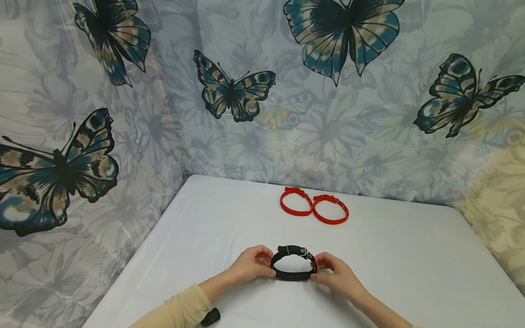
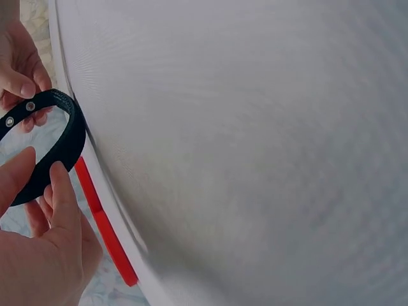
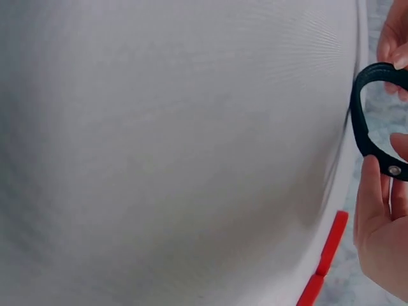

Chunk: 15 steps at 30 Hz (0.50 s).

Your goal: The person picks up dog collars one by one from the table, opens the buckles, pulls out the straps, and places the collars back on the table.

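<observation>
A black collar (image 1: 293, 276), buckled into a loop, is held between both hands near the front of the white table (image 1: 229, 223). Its metal buckle sits at the far side of the loop. My left hand (image 1: 252, 264) pinches the loop's left side between thumb and fingers, and my right hand (image 1: 338, 275) pinches the right side. In the left wrist view the black collar (image 2: 71, 137) shows metal eyelets on its inner face, with the thumb inside the loop. The right wrist view shows the same collar (image 3: 360, 121) between thumb and fingers, partly cut off by the frame edge.
Two red collars (image 1: 296, 212) (image 1: 331, 222), each fastened in a ring, lie side by side near the table's back edge. A small black object (image 1: 211, 317) lies by the left sleeve (image 1: 180, 307). Butterfly-patterned cloth (image 1: 246, 150) hangs behind the table and to its left.
</observation>
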Tool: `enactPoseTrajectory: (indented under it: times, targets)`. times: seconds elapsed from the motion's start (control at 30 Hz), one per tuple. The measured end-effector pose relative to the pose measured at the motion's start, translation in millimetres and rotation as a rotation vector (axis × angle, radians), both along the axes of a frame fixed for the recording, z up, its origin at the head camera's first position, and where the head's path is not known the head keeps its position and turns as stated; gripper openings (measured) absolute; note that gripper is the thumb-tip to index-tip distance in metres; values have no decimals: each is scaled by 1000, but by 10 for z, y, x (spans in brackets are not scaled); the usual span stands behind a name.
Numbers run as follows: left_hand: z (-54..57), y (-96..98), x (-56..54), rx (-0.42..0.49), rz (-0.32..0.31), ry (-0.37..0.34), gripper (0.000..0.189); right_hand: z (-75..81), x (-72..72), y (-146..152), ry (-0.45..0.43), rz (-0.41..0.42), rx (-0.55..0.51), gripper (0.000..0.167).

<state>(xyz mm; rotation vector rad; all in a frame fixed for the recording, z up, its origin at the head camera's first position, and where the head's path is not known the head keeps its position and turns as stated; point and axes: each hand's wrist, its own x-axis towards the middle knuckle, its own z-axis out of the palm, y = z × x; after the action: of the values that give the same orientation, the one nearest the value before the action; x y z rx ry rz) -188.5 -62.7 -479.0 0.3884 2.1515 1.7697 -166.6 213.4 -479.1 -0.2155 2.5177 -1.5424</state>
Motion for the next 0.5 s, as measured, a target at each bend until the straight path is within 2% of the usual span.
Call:
enactPoseTrajectory:
  times: [0.17,0.5]
  targets:
    - [-10,4,10,-3,2,9,35,46,38,4,32,-24,-17,35]
    - [-1,9,22,-31,-2,45,36,63,37,4,-15,-43,-42,34]
